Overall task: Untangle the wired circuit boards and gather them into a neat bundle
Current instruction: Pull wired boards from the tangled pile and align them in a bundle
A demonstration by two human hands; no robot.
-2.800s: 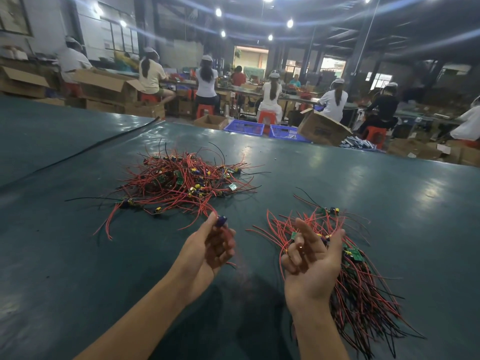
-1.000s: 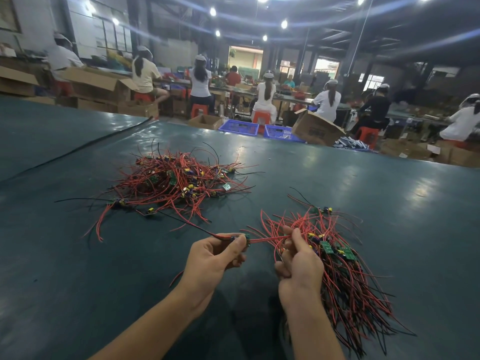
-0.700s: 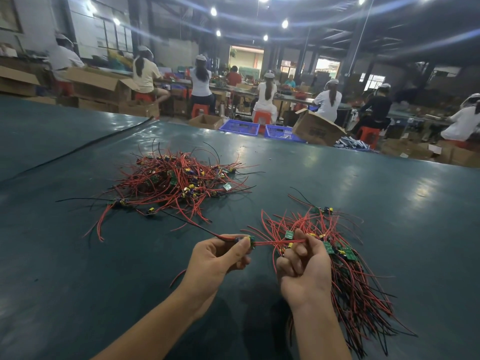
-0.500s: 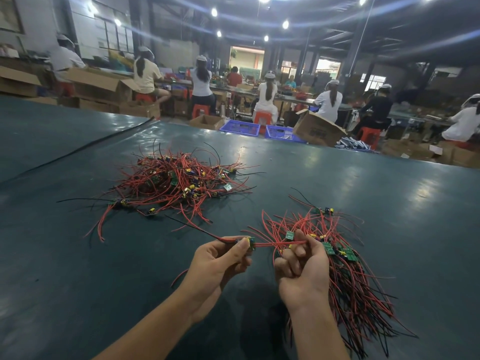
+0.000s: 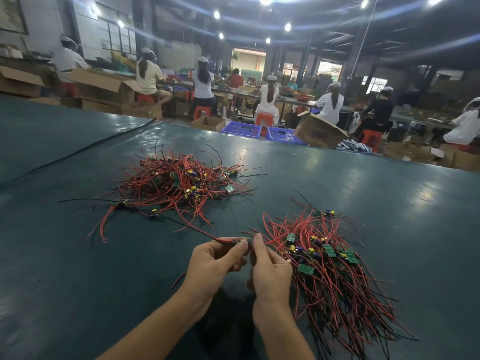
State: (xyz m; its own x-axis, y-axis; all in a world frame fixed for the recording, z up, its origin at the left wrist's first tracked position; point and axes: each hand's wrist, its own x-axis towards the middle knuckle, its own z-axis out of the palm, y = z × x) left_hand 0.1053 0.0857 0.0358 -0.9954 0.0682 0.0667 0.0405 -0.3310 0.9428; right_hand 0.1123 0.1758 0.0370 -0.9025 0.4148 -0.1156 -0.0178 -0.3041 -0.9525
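Since you asked, done: combed bundle on the table, just right of the fingers.
Left: tangled pile beyond the fingers, roughly as big.
Fingers: left hand and right hand both pinch one board.
Changed: hands now close together; half a second back they sat apart.

Bright ceiling lamps glare on the table; edges bow, background blurs.
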